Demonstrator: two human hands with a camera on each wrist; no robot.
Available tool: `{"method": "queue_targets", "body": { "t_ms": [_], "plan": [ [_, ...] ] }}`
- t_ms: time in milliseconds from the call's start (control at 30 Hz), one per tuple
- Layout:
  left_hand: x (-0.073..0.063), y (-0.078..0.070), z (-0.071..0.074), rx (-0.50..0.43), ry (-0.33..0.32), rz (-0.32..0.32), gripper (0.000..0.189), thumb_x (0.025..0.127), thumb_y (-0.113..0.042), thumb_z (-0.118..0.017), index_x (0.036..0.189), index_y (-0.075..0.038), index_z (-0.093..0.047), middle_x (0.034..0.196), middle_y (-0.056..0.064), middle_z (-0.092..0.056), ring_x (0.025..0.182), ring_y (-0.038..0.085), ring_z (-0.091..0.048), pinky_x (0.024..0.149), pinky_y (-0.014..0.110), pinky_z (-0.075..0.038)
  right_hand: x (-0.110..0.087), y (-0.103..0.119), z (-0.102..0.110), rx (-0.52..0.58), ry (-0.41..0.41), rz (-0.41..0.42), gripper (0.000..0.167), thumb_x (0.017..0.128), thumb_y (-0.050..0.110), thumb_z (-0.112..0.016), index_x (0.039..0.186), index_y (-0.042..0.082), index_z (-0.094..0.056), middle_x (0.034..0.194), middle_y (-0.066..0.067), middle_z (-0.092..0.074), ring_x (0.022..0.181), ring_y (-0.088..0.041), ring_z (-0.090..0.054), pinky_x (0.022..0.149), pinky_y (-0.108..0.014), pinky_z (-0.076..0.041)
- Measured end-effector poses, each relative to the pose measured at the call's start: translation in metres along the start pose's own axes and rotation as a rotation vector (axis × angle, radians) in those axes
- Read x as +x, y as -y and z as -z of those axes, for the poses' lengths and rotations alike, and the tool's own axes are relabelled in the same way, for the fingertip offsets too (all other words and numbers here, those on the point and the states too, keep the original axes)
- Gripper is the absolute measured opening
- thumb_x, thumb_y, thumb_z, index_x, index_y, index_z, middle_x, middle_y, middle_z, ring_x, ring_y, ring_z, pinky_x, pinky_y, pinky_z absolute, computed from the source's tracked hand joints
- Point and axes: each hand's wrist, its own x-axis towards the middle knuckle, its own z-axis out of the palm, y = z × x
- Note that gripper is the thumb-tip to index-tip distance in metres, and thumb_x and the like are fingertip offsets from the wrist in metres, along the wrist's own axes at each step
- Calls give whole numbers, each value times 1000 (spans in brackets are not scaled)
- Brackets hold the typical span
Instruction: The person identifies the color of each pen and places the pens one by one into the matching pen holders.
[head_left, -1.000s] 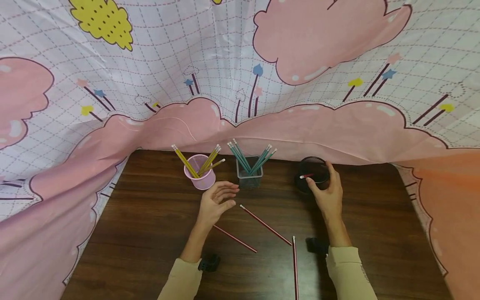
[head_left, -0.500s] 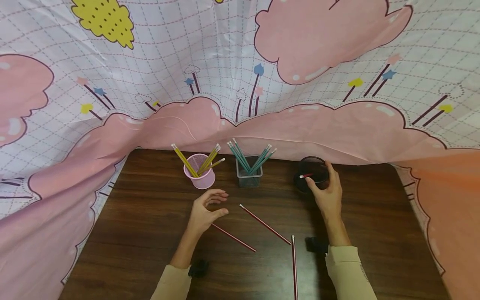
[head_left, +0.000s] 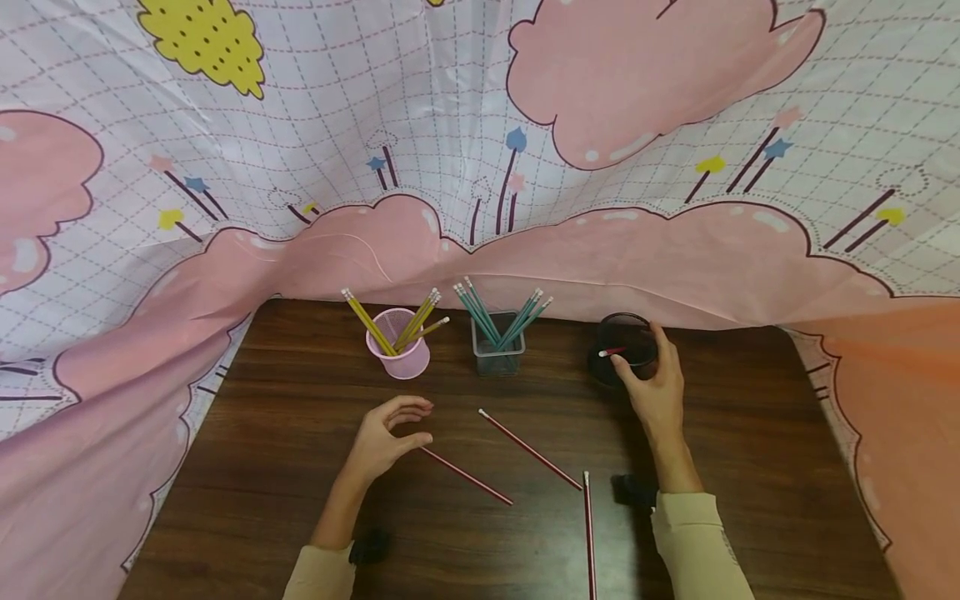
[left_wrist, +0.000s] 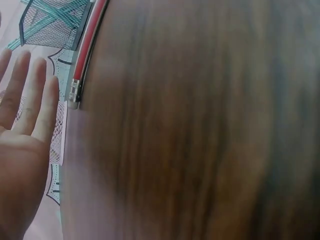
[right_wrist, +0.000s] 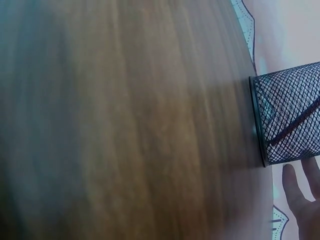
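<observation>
My right hand (head_left: 654, 383) holds the round black mesh pencil cup (right_wrist: 290, 115), thumb on its near side and fingers at the right of its rim. Inside leans a red pencil (head_left: 609, 353), white eraser end up. Above the table, my left hand (head_left: 381, 442) is held apart from everything, fingers loosely extended and nothing between them. Near its thumb one end of a red pencil (head_left: 468, 477) lies on the wood. Two more red pencils lie on the table: a slanted one (head_left: 531, 450) in the middle and one pointing forward (head_left: 589, 533) nearer the front.
At the back left stands a pink mesh cup (head_left: 408, 364) with several yellow pencils (head_left: 367, 321). Beside it is a square dark mesh holder (head_left: 498, 362) with several teal pencils (head_left: 480, 312). A patterned cloth (head_left: 480, 275) rises behind the brown wooden table (head_left: 262, 433).
My left hand has drawn back toward the front left, away from the pink cup and the square holder. The right hand and the black cup have stayed in place.
</observation>
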Motion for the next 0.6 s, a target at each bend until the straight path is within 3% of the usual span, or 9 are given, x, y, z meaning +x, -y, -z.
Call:
{"method": "queue_targets", "body": {
  "t_ms": [67, 233, 300, 400, 600],
  "plan": [
    [-2, 0, 0, 44, 15, -5, 47, 75, 0, -84, 119, -4, -67, 115, 19, -68, 107, 32, -64, 95, 43, -52, 0, 0, 0, -4, 11, -2, 81, 81, 16, -84, 151, 22, -44, 134, -14, -54, 106, -31, -52, 83, -23, -37],
    [-5, 4, -4, 297, 124, -37, 36, 74, -23, -89, 107, -18, -75, 110, -9, -71, 107, 14, -65, 95, 32, -51, 1, -1, 2, -6, 22, -10, 82, 82, 16, -84, 152, 23, -42, 136, -14, -53, 107, -32, -53, 84, -20, -36],
    [-5, 5, -5, 349, 163, -65, 33, 74, -29, -88, 104, -20, -77, 109, -15, -70, 107, 11, -64, 94, 31, -50, 1, 0, 2, -1, 23, -8, 82, 82, 15, -84, 152, 22, -42, 136, -14, -53, 109, -32, -53, 84, -19, -36],
    [-7, 6, -3, 366, 175, -93, 33, 73, -29, -89, 102, -20, -78, 109, -15, -70, 107, 12, -63, 93, 32, -51, 0, 1, 1, -8, 23, 8, 83, 81, 13, -84, 152, 20, -42, 137, -15, -53, 112, -32, -53, 87, -20, -36],
    [-11, 7, 9, 423, 150, -86, 33, 69, -22, -92, 99, -22, -78, 107, -16, -69, 102, 10, -61, 88, 32, -52, 1, 0, 0, -6, 17, 33, 82, 81, 12, -84, 152, 16, -42, 137, -17, -52, 113, -37, -52, 88, -22, -36]
  ]
}}
